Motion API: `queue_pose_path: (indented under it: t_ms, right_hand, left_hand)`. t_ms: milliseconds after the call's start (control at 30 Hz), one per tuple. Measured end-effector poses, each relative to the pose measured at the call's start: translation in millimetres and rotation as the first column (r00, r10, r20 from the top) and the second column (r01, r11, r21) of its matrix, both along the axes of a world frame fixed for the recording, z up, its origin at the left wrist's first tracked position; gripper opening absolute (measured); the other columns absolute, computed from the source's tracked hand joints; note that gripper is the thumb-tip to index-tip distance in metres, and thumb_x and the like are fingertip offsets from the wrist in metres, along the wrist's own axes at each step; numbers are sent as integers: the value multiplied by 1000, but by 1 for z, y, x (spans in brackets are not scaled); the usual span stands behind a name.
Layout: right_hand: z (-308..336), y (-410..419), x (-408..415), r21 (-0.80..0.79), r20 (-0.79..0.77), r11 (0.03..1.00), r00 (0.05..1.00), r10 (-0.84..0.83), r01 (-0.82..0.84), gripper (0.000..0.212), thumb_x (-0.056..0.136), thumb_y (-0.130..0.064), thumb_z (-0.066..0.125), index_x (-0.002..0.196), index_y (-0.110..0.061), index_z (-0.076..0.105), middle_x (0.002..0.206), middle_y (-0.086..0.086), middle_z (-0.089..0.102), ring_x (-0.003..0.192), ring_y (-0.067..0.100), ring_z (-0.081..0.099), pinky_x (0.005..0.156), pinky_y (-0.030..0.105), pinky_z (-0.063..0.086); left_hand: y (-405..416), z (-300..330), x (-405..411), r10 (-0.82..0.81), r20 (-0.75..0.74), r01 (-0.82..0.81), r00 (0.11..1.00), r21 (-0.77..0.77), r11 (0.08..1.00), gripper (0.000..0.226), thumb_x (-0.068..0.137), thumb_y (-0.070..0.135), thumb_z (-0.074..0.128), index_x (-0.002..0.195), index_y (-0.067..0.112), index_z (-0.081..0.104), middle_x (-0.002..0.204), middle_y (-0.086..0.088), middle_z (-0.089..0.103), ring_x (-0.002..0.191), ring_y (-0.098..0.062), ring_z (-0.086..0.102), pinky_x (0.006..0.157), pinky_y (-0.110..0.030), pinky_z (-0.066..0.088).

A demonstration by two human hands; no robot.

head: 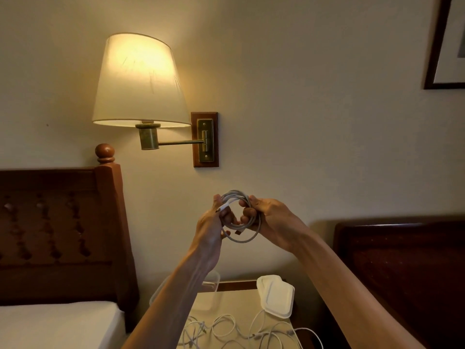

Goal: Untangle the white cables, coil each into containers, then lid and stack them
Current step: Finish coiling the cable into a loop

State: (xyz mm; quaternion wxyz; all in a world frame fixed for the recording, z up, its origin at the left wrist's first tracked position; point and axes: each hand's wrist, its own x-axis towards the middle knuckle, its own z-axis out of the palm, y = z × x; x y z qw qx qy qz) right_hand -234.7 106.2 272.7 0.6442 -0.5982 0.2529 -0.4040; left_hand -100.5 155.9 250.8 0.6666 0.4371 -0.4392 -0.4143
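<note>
Headboard (pixel 60 222): dark polished wood. Lampshade (pixel 139 81): matt cloth. Lamp arm (pixel 181 142): dull brass. Container lids (pixel 276 295): smooth white plastic. Coiled cable (pixel 241 217): smooth matt white.

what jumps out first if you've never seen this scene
The glowing cream fabric wall lamp at upper left draws the eye first. Just below centre, the left hand and right hand hold a coiled white cable up before the wall. Loose tangled white cables sprawl on the pale bedside table beneath.

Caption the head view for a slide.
Both hands, left and right, coil a white cable above a nightstand strewn with cables.
</note>
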Motion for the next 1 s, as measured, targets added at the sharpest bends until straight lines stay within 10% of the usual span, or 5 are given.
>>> queue_pose_path:
  t_ms: [167,300,400,1000]
  right_hand:
    - [4,-6,-5,-35,4,999,1000,-31,31,35,106,-22,35,99,-2,64,66,2,53,67,16,55,83,33,52]
    - [5,-7,-3,-57,1,996,998,-62,62,36,105,-23,36,100,-2,64,67,4,53,65,14,55,84,32,52]
    - [5,-6,-1,-82,-7,994,998,-68,67,35,105,-23,37,97,-3,65,66,3,53,67,16,55,83,33,52]
    - [-6,0,1,-166,-58,985,997,-49,39,37,104,-26,36,97,-4,65,66,0,52,65,13,54,75,26,53]
  left_hand:
    - [-6,-6,10,207,277,-168,938,-158,973,68,92,66,28,136,18,49,138,-5,49,123,-24,50,99,-39,45]
    - [-11,-13,16,669,558,-307,491,-608,732,50,77,54,69,111,17,64,112,3,58,87,-8,60,63,-18,53]
    - [-11,-8,23,746,524,-321,411,-682,656,32,80,39,69,97,11,72,98,0,67,79,-13,65,60,-24,57]
    - [-4,14,27,663,371,-293,650,-683,669,12,89,27,65,98,19,70,86,11,71,84,0,67,70,-18,56]
